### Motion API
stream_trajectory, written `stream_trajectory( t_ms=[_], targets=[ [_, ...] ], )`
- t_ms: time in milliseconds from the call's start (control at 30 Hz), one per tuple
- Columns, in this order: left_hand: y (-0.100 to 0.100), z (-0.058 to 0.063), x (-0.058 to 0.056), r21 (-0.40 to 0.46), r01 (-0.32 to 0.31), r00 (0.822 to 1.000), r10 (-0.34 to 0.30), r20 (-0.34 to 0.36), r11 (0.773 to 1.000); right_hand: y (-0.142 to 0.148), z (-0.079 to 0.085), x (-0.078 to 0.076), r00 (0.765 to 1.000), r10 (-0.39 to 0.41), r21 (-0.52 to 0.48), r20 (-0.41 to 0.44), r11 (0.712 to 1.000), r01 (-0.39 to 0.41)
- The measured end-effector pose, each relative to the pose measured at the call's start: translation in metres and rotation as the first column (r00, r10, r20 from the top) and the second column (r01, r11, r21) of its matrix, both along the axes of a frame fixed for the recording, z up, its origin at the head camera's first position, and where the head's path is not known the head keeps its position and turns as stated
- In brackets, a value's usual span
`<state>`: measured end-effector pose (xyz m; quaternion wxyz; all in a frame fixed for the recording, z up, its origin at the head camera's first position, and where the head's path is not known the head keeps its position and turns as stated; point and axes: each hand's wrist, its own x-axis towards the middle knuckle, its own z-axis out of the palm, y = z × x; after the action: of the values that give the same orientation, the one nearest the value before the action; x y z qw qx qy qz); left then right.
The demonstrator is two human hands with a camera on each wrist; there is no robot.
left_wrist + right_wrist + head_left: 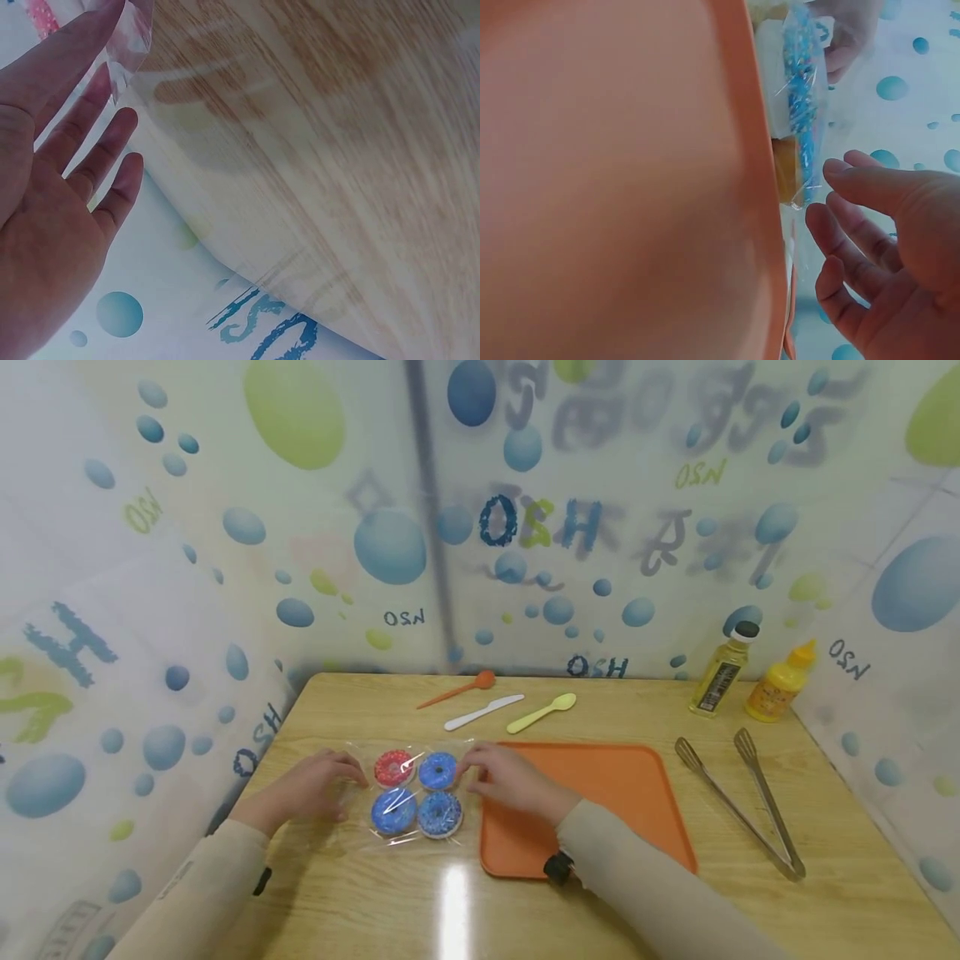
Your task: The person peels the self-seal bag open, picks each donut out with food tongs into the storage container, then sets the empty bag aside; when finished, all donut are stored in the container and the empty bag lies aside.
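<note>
A clear plastic pack of toy donuts (393,811), one red and the others blue, lies left of the orange tray. My left hand (318,783) pinches the pack's left edge between thumb and forefinger. In the left wrist view crinkled film (132,46) shows at the thumb tip, while the other fingers (114,196) stretch out free. Beside the pack's right edge is my right hand (517,781). In the right wrist view its thumb (870,187) and loosely bent fingers stand just off the donut pack (801,97), with nothing visibly held.
The orange tray (592,777) lies under my right forearm. Behind are an orange spoon (485,680), a white knife (483,712) and a yellow spoon (542,713). Metal tongs (761,814), an oil bottle (722,672) and a yellow squeeze bottle (780,687) stand or lie right.
</note>
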<state>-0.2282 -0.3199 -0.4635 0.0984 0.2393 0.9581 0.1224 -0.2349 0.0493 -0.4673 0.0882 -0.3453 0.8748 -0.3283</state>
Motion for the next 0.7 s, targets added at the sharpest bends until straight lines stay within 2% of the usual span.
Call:
stream_trajectory(
  t_ms=[233, 500, 700],
  targets=[
    [0.0013, 0.0007, 0.0002, -0.007, 0.0, 1.0, 0.0, 0.004, 1.0, -0.0054, -0.0052, -0.0091, 0.999, 0.003, 0.036, -0.042, 0.999, -0.002],
    [0.0018, 0.0009, -0.0014, -0.012, 0.01, 1.0, -0.01, 0.002, 1.0, -0.0076, -0.001, -0.009, 1.0, 0.016, 0.076, -0.013, 0.997, -0.015],
    [0.0016, -0.0006, -0.0021, -0.015, 0.004, 1.0, -0.004, 0.002, 1.0, -0.0074, -0.0024, -0.0093, 0.999, 0.029, 0.1, -0.034, 0.995, -0.026]
  ],
)
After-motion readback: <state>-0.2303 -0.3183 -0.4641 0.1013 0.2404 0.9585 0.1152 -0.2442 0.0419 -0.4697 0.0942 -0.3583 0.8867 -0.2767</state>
